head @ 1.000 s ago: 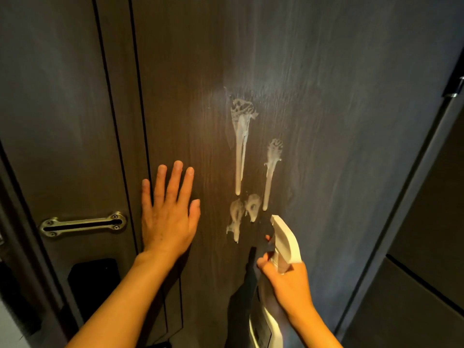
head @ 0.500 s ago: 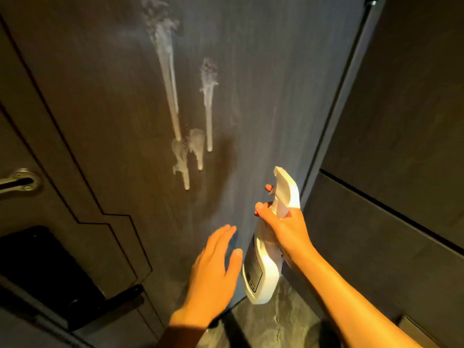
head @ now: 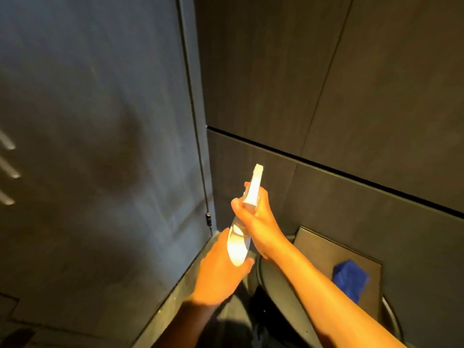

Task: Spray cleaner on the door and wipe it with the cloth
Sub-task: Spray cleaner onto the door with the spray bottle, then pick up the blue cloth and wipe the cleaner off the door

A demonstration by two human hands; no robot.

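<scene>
right hand (head: 258,221): fingers curled around the neck of the spray bottle (head: 244,222) just under the trigger head, nozzle up and tilted away from the door; reads as done spraying, not aiming
left hand (head: 221,272): cupped under the bottle's lower body, thumb and fingers partly wrapped on it; likely taking the weight for a handover so the right hand is free for the cloth
spray bottle: white, held by both hands, just beside the door's right edge, above the floor
door (head: 100,121): dark panel on the left, pale cleaner drips (head: 8,169) at far left edge, unwiped
cloth (head: 350,278): blue, folded, lying on a dark flat surface (head: 326,249) lower right, well apart from both hands, untouched
stage: spray looks finished, wipe not yet begun
next: probably park the bottle, reach right for the cloth
risk: drips run lower while the hands are busy
</scene>
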